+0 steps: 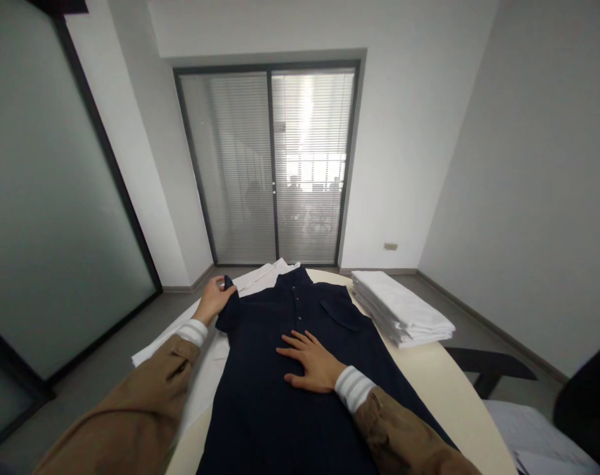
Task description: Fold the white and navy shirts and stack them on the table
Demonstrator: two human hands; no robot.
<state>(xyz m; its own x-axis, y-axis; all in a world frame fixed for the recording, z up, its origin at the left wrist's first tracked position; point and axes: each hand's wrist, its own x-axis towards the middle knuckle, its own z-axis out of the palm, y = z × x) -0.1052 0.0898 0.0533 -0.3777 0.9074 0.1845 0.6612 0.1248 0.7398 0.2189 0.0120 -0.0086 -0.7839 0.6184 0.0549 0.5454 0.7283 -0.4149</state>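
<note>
A dark navy polo shirt (260, 369) lies spread front side up, its collar at the far end and a short row of buttons below it. My left hand (214, 298) pinches the shirt's left-side sleeve near the shoulder and lifts the cloth a little. Flat on the middle of the chest rests my right hand (312, 363), fingers spread and palm down. The sleeve on the right side is folded in over the chest. Below the lower chest, the shirt runs out of the bottom of the view.
The shirt lies on a cream round-edged table (443, 382). White cloth (208, 366) spreads under its left side. A folded white stack (401, 307) sits at the table's right edge. A black chair armrest (492, 363) stands close on the right.
</note>
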